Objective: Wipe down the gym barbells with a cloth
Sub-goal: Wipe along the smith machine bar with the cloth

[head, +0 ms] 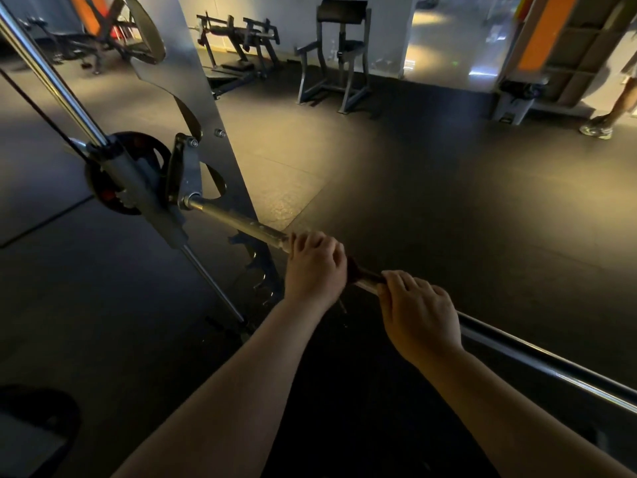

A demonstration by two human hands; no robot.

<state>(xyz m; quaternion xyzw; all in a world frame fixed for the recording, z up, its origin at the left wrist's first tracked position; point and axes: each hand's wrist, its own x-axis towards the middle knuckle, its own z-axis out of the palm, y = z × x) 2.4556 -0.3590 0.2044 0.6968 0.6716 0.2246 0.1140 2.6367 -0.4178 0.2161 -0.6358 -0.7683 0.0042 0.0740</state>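
Note:
A steel barbell [238,220] runs from the Smith machine carriage at the left down to the lower right. My left hand [315,267] grips the bar with its fingers curled over it. A dark cloth [358,270] is wrapped around the bar between my two hands, mostly hidden. My right hand [418,313] grips the bar just to the right, its fingers curled over the cloth's end. Past my right hand the bar [551,367] carries on, dark and shiny.
The Smith machine's upright plate [193,81] and chrome guide rod [51,81] stand at the left, with a black weight plate [103,188] behind the carriage. Benches and a grey chair frame [339,56] stand at the back. A person's leg [610,112] shows at the far right.

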